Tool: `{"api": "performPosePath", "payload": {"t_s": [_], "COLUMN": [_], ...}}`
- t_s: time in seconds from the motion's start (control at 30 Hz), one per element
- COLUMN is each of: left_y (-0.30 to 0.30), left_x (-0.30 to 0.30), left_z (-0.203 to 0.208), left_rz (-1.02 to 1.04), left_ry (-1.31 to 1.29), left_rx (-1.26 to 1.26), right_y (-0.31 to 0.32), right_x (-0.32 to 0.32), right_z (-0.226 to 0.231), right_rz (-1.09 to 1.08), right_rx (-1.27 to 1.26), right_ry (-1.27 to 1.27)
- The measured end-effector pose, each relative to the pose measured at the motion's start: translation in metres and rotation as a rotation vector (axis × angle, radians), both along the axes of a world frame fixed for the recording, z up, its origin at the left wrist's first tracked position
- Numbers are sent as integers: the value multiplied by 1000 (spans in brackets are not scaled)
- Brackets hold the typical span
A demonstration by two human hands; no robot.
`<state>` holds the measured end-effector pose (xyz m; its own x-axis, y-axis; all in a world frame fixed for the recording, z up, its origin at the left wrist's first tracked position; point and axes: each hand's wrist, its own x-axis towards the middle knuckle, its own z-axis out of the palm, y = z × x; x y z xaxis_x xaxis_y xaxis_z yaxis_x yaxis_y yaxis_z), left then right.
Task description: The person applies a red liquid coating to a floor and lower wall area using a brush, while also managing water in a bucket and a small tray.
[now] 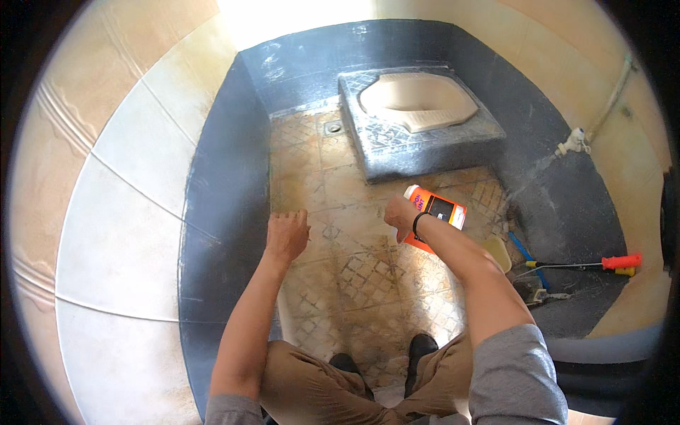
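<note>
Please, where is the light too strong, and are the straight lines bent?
All in the head view: white glare washes out the top edge; a bright patch lights the tiled floor near the right shoe; seams on the pale left wall curve; corners are black.

L grip over tiled flr, R grip nr orange tub, squat toilet beyond

The left arm rises from the lower left of the frame, slanting slightly right to the left hand, curled and back uppermost, left of centre. The right arm enters at the lower right and slants up and leftward to the right hand, likewise curled, near centre. The hands lie apart at similar height; both palms are hidden.
</note>
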<state>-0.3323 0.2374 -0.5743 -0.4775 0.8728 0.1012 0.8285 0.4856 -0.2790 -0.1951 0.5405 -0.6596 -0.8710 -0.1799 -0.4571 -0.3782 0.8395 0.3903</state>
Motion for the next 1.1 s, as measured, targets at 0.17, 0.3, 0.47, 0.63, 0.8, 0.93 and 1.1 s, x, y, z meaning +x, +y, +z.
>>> {"api": "performPosePath", "payload": {"t_s": [0.17,0.3,0.47,0.63,0.8,0.93,1.1], "left_y": [-18,-13,5,24,19,27,26], "left_x": [-6,-9,-7,-8,-14,-19,-14], "left_z": [-11,-24,-34,-49,-50,-64,-58], "left_rz": [-58,-104,-132,-120,-148,-209,-110], "left_ry": [54,56,39,-48,29,65,6], "left_rx": [-2,-37,-113,-125,-149,-140,-220], "right_y": [-27,-12,6,83,101,123,110], "right_x": [-13,7,32,87,152,216,217], "right_z": [-7,-9,72,77,36,-31,11], "right_rz": [77,65,-141,-539,-793,-776,-907], "right_rx": [15,-44,-63,-179,-198,-139,-217], "right_ry": [-65,-49,148,480,511,578,417]}}
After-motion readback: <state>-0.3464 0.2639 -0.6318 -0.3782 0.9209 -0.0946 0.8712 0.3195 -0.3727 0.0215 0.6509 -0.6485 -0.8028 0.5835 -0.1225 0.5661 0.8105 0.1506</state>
